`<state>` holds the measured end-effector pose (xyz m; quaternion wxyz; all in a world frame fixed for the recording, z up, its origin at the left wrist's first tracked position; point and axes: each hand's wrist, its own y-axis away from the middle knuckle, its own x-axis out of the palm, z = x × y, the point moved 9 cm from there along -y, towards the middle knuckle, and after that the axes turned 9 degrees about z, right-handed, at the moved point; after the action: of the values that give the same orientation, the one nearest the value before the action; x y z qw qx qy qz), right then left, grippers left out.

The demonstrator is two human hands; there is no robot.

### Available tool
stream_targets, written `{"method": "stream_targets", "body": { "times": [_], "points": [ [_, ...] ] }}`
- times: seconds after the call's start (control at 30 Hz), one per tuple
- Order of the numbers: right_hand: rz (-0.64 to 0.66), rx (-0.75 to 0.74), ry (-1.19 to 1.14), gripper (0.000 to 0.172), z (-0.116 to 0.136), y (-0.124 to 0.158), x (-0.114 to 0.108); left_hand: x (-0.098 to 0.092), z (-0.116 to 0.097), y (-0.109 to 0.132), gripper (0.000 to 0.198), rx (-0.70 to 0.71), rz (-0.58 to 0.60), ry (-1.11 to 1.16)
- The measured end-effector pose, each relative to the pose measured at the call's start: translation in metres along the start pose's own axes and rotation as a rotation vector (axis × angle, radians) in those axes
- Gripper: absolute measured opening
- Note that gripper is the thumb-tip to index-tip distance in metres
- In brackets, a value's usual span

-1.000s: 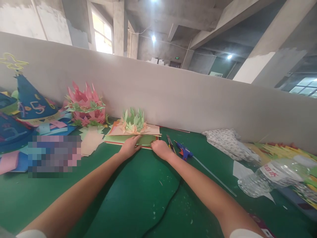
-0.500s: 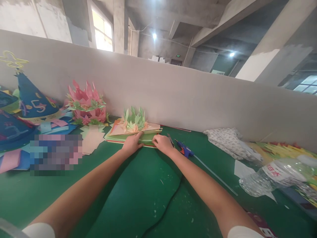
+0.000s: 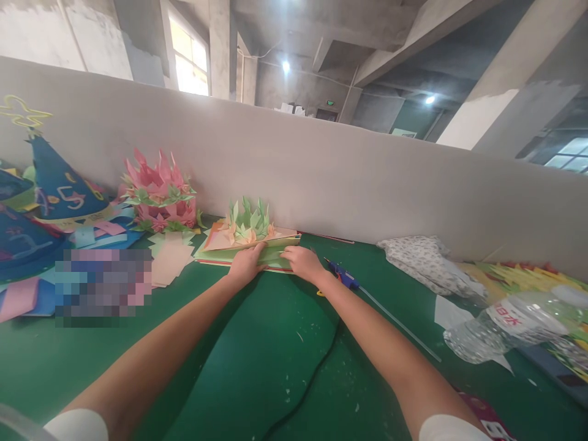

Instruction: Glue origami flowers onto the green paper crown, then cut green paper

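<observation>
Two hands meet at the near edge of a stack of coloured paper sheets (image 3: 257, 256) in the single head view, at the far side of the green table (image 3: 257, 367) by the grey partition wall (image 3: 367, 177). The left hand (image 3: 247, 263) lies on the stack's near left part, fingers curled over the edge of a green sheet; the right hand (image 3: 301, 262) pinches the same edge just beside it, fingers narrow on the paper, though how many sheets it holds cannot be told. The stack runs long from left to right, straight ahead of both hands, with neither clearly nearer. On top of it, just beyond the fingers, sits a green and orange paper flower (image 3: 248, 225), so the upper sheets tilt up. A blue glue gun (image 3: 340, 275) lies just right of the right hand; a pink paper flower (image 3: 158, 193) stands well to the left, and a plastic water bottle (image 3: 509, 324) lies far right.
</observation>
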<state>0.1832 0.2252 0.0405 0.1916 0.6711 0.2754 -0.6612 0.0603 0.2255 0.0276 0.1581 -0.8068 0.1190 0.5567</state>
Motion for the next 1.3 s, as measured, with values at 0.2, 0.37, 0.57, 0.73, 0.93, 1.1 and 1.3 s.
{"method": "stream_targets", "body": {
  "times": [0.2,0.37,0.57,0.73,0.93,1.1,1.3],
  "points": [
    [0.045,-0.089,0.109,0.033,0.012,0.003,0.006,0.001,0.000,0.000,0.051,-0.005,-0.004,-0.011],
    [0.085,-0.145,0.186,0.020,0.016,0.001,0.007,0.000,-0.001,0.001,0.053,0.001,-0.002,-0.019],
    [0.095,-0.133,0.240,0.022,0.020,0.001,0.013,0.001,-0.001,0.000,0.053,-0.010,0.004,-0.021],
    [0.070,-0.091,0.242,0.024,0.018,-0.005,0.013,-0.001,-0.004,0.001,0.052,0.002,0.001,-0.025],
    [0.011,-0.015,0.188,0.024,0.009,-0.011,-0.003,-0.001,-0.009,0.002,0.046,0.038,-0.017,-0.025],
    [-0.029,0.028,0.122,0.016,0.005,-0.007,-0.013,-0.001,-0.010,0.001,0.041,0.050,-0.030,-0.020],
    [-0.074,0.061,0.075,0.011,0.002,-0.003,-0.018,0.002,-0.006,-0.003,0.029,0.056,-0.012,-0.056]
  ]
}}
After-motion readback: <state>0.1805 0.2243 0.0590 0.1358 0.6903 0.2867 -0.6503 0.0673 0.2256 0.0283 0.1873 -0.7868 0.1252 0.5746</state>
